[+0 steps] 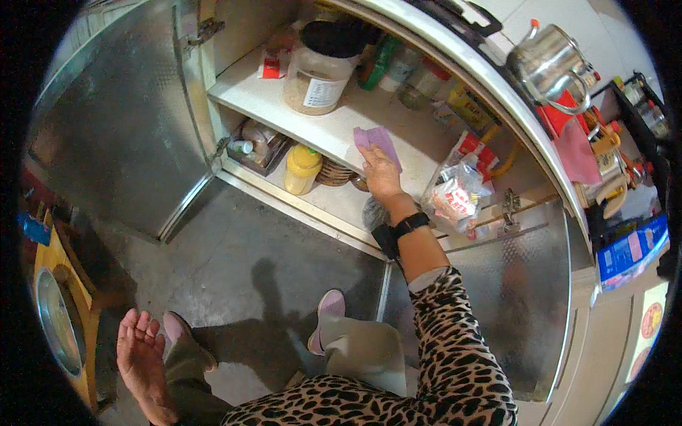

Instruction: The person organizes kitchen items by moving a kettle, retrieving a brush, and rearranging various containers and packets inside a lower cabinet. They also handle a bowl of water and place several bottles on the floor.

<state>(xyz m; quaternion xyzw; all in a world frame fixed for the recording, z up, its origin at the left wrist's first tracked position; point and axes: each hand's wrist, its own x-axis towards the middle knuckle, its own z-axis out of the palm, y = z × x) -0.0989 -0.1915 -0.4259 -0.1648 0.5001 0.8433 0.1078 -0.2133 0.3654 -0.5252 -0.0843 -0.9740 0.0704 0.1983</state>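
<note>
My right hand (381, 170) presses a purple cloth (379, 139) against the white cabinet shelf (314, 133), near its front edge. To the cloth's upper left stands a clear plastic jar with a black lid (319, 80), partly filled with a grainy material. Plastic packages (459, 194) lie at the shelf's right. My left hand (141, 351) is held palm up with fingers apart above the floor at the lower left, touching nothing.
Two cabinet doors stand open, one at left (122, 117) and one at right (495, 309). Below the shelf are a yellow container (302, 169) and a dark tray (261, 162). A steel pot (551, 64) sits on the counter. A wooden stool (88, 314) holds a metal basin (58, 322).
</note>
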